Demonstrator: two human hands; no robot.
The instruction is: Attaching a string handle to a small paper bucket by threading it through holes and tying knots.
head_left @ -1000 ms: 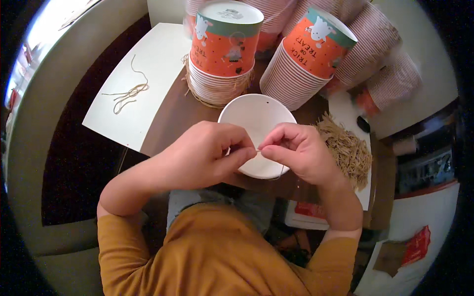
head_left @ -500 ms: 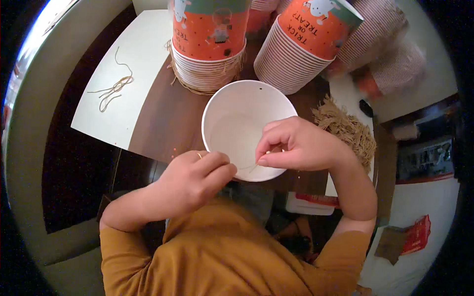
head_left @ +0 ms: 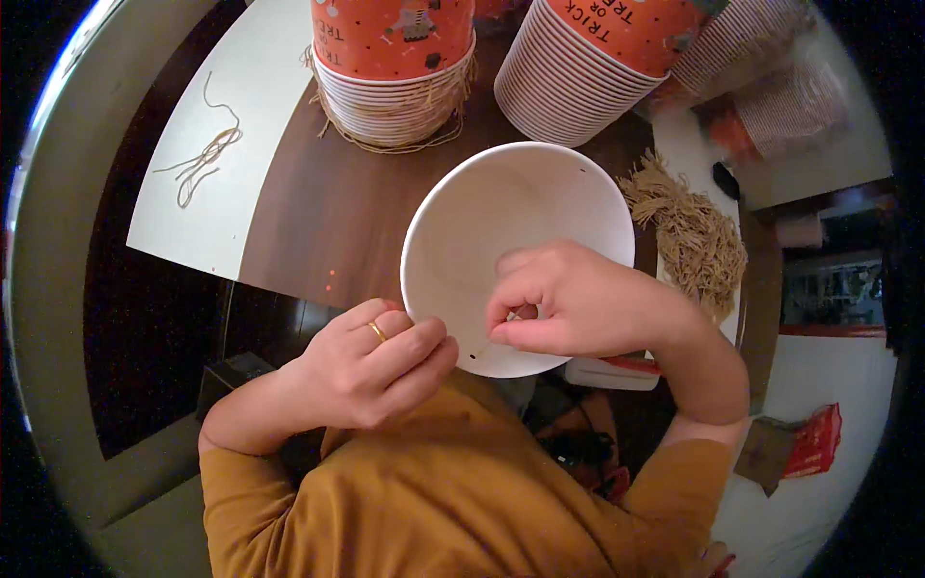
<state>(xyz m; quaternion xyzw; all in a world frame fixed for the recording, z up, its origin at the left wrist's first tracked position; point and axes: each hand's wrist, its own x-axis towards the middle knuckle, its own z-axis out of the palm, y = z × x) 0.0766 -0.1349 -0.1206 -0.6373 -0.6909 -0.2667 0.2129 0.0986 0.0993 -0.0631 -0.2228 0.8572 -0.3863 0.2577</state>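
A white paper bucket (head_left: 443, 226) stands in front of me, its open mouth tipped toward me. Two small dark holes show near its rim, one on the far side and one close to my hands. My right hand (head_left: 568, 303) reaches over the mouth, thumb and forefinger pinching a thin string (head_left: 484, 349) that runs toward the near hole. Outside the near left rim, my left hand (head_left: 390, 361), with a ring on it, is closed. Its fingertips are turned away, so what they hold is hidden.
Stacked orange printed buckets (head_left: 395, 39) with twine looped around them stand at the far left; another stack (head_left: 578, 72) leans beside them. A heap of tan twine (head_left: 689, 231) lies at right. Loose twine (head_left: 207, 149) lies on the white tabletop (head_left: 260, 58).
The bucket has tipped further toward me, and its near hole now shows. My right hand keeps its pinch on the string inside the mouth. The whole view has shifted slightly.
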